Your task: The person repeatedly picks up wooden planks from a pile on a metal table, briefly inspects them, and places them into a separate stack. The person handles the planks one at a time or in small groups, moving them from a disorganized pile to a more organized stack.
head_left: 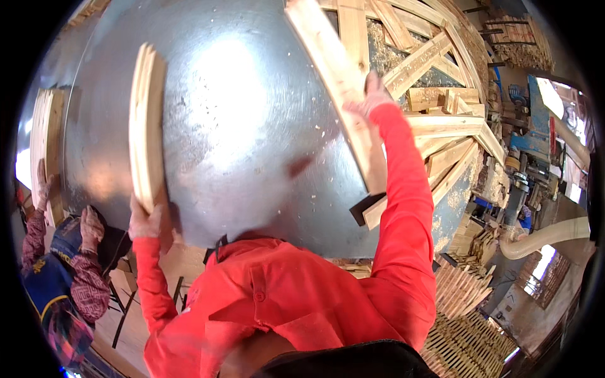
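Note:
At the near end of a stack of thin pale wooden strips (147,120), my left hand (146,220) is closed around the wood. The stack lies lengthwise on the grey metal table (252,183). My right hand (372,101) grips a long wooden plank (337,82) on the right, thumb across its upper face; some fingers are hidden. This plank slants from the far middle of the table toward its near right. Just beyond its right side lies a heap of loose wooden pieces (419,66), crossing one another at many angles.
Sawdust (384,50) lies among the heaped pieces. At the left, a co-worker's hands (91,230) are near another wood stack (47,132). Stacked slats (469,343) stand at the lower right, below a pale flexible hose (542,236). Machinery (535,142) occupies the right side.

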`<state>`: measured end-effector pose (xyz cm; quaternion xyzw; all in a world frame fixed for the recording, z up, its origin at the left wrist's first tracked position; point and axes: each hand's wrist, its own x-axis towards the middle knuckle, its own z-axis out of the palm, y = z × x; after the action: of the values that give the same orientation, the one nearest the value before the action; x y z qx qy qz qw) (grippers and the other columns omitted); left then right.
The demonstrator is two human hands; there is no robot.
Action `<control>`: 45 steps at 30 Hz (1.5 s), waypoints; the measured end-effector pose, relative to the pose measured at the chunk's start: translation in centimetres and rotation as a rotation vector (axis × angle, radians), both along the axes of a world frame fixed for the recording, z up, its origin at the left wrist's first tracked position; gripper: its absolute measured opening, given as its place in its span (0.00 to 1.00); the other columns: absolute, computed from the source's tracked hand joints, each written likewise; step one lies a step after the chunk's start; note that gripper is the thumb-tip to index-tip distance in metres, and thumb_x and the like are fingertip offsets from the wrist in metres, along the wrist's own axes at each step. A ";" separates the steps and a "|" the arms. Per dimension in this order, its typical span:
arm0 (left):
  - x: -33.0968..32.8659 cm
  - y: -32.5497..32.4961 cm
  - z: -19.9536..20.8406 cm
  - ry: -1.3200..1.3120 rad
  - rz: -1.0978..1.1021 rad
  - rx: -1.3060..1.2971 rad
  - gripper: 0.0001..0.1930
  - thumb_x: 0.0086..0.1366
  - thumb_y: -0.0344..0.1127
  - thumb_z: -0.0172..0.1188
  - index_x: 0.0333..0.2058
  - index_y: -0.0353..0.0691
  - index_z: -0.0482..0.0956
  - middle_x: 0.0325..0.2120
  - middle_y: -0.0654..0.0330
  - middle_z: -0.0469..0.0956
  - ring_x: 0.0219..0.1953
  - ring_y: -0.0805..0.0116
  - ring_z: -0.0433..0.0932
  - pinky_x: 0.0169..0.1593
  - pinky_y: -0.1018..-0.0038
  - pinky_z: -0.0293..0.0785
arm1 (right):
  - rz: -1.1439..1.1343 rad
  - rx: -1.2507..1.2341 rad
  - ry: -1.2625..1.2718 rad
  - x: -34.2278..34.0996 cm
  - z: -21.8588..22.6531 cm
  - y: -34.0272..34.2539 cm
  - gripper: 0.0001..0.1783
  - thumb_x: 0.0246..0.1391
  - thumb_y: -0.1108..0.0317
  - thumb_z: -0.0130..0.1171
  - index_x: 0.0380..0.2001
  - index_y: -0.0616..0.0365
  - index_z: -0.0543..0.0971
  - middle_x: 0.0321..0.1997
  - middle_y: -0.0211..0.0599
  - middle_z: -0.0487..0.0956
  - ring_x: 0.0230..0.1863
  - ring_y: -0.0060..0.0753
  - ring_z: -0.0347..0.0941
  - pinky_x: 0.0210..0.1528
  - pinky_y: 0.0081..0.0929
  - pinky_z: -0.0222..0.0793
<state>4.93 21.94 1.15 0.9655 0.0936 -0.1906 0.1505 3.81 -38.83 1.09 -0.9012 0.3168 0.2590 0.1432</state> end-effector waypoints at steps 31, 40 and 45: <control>0.8 -25.4 -8.8 0.389 0.511 -1.226 0.34 0.58 0.45 0.67 0.58 0.33 0.67 0.51 0.53 0.74 0.54 0.63 0.71 0.59 0.68 0.64 | -0.171 -0.148 -0.287 0.5 -2.3 12.9 0.57 0.40 0.42 0.69 0.67 0.53 0.52 0.63 0.58 0.61 0.63 0.55 0.60 0.65 0.46 0.59; -1.3 -27.2 -2.4 0.606 0.510 -1.580 0.19 0.62 0.48 0.62 0.43 0.39 0.77 0.36 0.61 0.78 0.38 0.69 0.77 0.46 0.71 0.75 | 0.588 0.436 -0.667 -10.9 0.3 24.7 0.37 0.43 0.56 0.63 0.57 0.62 0.68 0.49 0.51 0.75 0.48 0.52 0.72 0.48 0.41 0.68; -1.9 -24.4 -13.2 0.488 0.336 -1.341 0.13 0.62 0.39 0.62 0.41 0.36 0.80 0.36 0.61 0.80 0.38 0.71 0.76 0.45 0.73 0.73 | -0.278 -0.183 -1.037 -10.8 -0.2 15.1 0.50 0.50 0.49 0.62 0.63 0.74 0.55 0.64 0.67 0.61 0.66 0.56 0.59 0.66 0.43 0.55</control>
<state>3.03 -2.49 -12.04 0.5685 0.1346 -0.3908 0.7113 -6.95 -23.75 0.87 -0.8693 0.3418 -0.2693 0.2346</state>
